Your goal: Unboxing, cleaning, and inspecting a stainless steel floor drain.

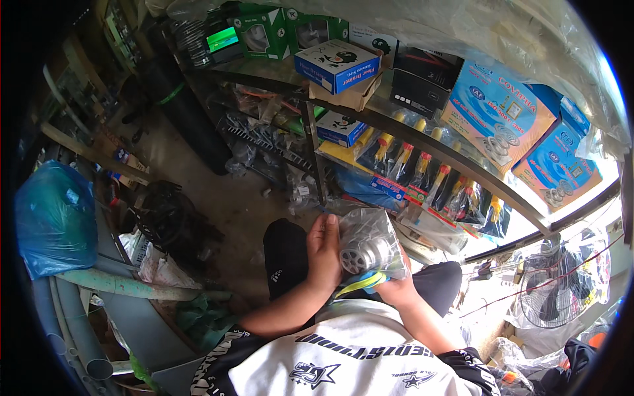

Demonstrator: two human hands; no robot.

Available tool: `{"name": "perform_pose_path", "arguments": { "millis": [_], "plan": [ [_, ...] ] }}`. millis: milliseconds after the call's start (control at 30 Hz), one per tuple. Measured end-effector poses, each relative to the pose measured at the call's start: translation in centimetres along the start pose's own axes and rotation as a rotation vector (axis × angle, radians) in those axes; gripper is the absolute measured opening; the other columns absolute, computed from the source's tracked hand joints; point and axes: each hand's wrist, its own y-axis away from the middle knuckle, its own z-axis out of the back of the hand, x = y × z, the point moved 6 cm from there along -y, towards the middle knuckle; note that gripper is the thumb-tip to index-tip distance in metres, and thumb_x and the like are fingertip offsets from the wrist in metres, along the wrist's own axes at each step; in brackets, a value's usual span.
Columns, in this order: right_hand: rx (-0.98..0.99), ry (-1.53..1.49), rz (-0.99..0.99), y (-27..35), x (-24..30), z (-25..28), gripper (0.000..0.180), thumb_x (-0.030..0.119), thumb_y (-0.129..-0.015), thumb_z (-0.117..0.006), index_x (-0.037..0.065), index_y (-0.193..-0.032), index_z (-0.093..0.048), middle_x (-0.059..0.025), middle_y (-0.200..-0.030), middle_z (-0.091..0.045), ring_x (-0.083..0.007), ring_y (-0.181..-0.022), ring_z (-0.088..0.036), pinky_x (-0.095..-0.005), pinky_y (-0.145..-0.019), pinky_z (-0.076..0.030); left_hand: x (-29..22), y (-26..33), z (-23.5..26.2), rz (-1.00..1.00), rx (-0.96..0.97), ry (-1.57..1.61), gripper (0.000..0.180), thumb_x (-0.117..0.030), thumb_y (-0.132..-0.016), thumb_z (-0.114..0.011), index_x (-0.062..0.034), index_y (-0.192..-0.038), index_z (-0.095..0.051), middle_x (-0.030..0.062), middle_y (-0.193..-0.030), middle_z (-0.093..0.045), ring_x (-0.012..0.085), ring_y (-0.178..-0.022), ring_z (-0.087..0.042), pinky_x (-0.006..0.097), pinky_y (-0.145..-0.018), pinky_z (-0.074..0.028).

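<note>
Between my hands, above my lap, is a clear plastic bag (380, 228) with shiny round metal parts inside; one part is a disc with several holes. My left hand (323, 247) presses against the bag's left side, its fingers upright and together. From below and to the right, my right hand (396, 285) grips the same bag, most of its fingers hidden behind it. Under the bag, by my right hand, lies a blue and yellow strip (362, 284); whether it is held I cannot tell.
Ahead stands a metal-framed shelf (429, 142) with a blue and white box (337, 65), large blue and orange boxes (498, 112) and packaged yellow-and-red-handled tools (422, 165). Grey pipes (72, 330) and a blue bag (56, 218) are at left. A fan (555, 290) stands at right.
</note>
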Motion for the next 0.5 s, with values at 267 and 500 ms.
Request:
{"name": "perform_pose_path", "arguments": {
  "millis": [267, 500],
  "plan": [
    [-0.314, -0.17, -0.122, 1.6, -0.7, 3.4, 0.041, 0.0, -0.081, -0.052, -0.006, -0.122, -0.056, -0.0066, -0.103, -0.063, -0.0112, -0.094, -0.056, -0.0275, -0.084, -0.046, -3.5, -1.4, -0.4, -0.122, 0.404, -0.489, 0.015, -0.015, -0.101, -0.054, -0.0016, -0.102, -0.059, -0.0027, -0.082, -0.059, 0.0037, -0.074, -0.052, 0.022, -0.069, -0.044],
    [-0.125, -0.006, 0.05, 1.6, -0.3, 4.3, 0.04, -0.003, -0.081, -0.053, -0.003, -0.121, -0.056, -0.0085, -0.102, -0.065, -0.0125, -0.091, -0.059, -0.026, -0.082, -0.047, -4.3, 0.2, -1.9, -0.068, 0.799, -0.587, 0.062, -0.024, -0.085, -0.077, 0.0032, -0.134, -0.049, 0.0077, -0.116, -0.063, 0.0112, -0.101, -0.059, 0.029, -0.087, -0.048]
  ]
}}
